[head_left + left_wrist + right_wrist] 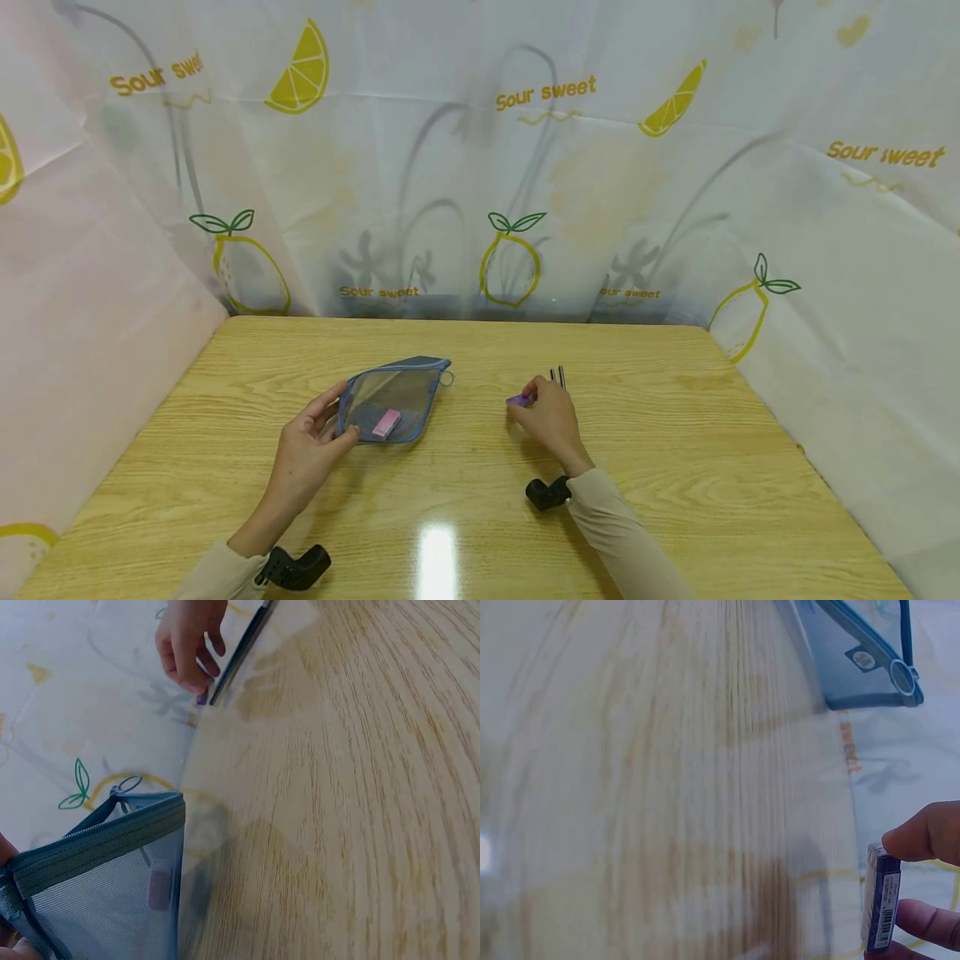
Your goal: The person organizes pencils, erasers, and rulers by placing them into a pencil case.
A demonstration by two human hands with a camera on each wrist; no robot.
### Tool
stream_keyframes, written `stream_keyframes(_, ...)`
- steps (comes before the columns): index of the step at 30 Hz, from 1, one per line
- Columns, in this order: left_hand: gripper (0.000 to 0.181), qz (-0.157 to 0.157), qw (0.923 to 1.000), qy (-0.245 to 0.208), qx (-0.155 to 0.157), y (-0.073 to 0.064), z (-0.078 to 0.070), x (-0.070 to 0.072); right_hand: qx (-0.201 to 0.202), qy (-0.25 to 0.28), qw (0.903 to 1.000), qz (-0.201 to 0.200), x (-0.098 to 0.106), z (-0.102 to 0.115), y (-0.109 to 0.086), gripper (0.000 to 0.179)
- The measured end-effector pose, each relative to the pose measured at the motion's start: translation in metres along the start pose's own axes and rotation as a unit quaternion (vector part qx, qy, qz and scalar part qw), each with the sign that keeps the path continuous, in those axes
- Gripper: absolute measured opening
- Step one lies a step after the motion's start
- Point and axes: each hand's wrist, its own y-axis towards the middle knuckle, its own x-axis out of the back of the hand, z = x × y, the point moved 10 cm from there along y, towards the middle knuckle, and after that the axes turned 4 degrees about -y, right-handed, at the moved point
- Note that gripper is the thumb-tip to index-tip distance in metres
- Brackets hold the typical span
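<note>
My left hand (303, 454) holds a blue-edged mesh zip pouch (408, 390) by its left end, thumb in front and fingers behind. The pouch gapes along its zipper, and a pink eraser (387, 423) lies inside, seen through the mesh. Off to the right, my right hand (553, 421) pinches a small purple eraser (883, 904) between thumb and fingers; a barcode label faces the right wrist view. Just behind that hand are two slim dark pens (562, 377), their lower parts hidden by it in the head view.
A wood-grain table (465, 483) carries everything. White cloth (450, 167) with lemon prints hangs behind it and along both sides. A ring pull (447, 378) dangles from the pouch's zipper. Each wrist wears a black camera mount (298, 567).
</note>
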Motion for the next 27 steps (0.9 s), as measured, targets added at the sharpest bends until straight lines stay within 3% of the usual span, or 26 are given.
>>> stream_keyframes(11,0.062,-0.001,1.0,0.001,0.0,-0.001,0.0,0.0,-0.007,0.0,1.0,0.001,0.005,0.005,-0.005,0.022)
stream_keyframes(27,0.062,-0.004,1.0,0.004,-0.004,0.0,0.0,0.001,0.013,0.015,0.9997,-0.009,0.011,0.016,-0.004,0.024)
